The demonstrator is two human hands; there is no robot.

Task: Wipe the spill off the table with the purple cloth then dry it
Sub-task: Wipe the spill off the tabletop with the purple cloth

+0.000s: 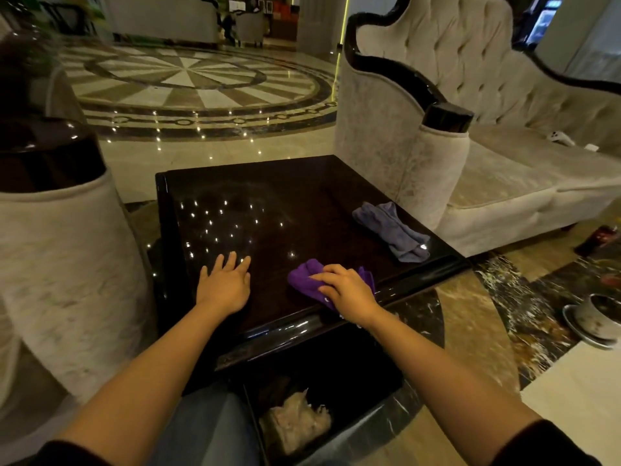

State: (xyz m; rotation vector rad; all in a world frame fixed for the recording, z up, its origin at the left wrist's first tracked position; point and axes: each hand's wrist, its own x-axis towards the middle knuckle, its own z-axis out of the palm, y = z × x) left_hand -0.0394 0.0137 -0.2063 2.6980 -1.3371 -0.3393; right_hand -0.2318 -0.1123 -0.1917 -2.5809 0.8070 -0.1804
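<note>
A glossy dark wooden table [285, 203] stands in front of me. My right hand [349, 290] presses a bunched purple cloth [304, 275] onto the table near its front right edge, fingers curled over it. Flat on the tabletop at the front left lies my left hand [223, 284], fingers spread, holding nothing. A crumpled grey-blue cloth [391, 230] lies on the right side of the table, apart from both hands. Faint smeared streaks show on the table's far left part; no distinct puddle is visible.
A beige tufted sofa [504, 129] stands to the right of the table, and an upholstered armchair arm [60, 250] to the left. A black bin [322, 408] with crumpled tissue sits below the table's front edge. A cup on a saucer [598, 317] rests on the floor at right.
</note>
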